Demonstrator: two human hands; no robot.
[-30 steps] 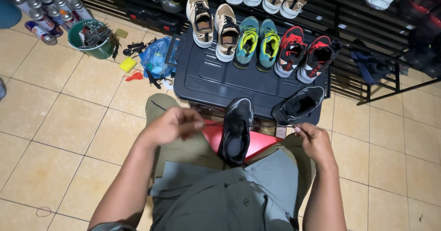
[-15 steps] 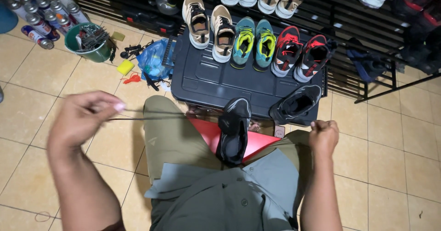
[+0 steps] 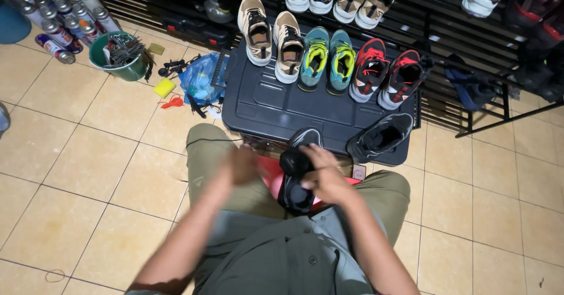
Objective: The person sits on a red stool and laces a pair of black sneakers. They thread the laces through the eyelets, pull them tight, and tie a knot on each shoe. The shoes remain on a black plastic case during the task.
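A black sneaker lies on my lap over a red object, toe pointing away from me. My right hand rests on its top around the lacing, fingers curled on the shoe. My left hand is blurred with motion just left of the shoe, and what it holds cannot be made out. A second black sneaker sits on the near right corner of a dark plastic lid in front of my knees.
On the far part of the lid stand a beige pair, a teal and yellow pair and a red and black pair. A shoe rack runs behind. Spray cans, a green bucket and a blue bag are at left.
My left hand, stretched far left pulling a lace half a second ago, has come back to the shoe. My right hand has moved from the right side onto the sneaker.
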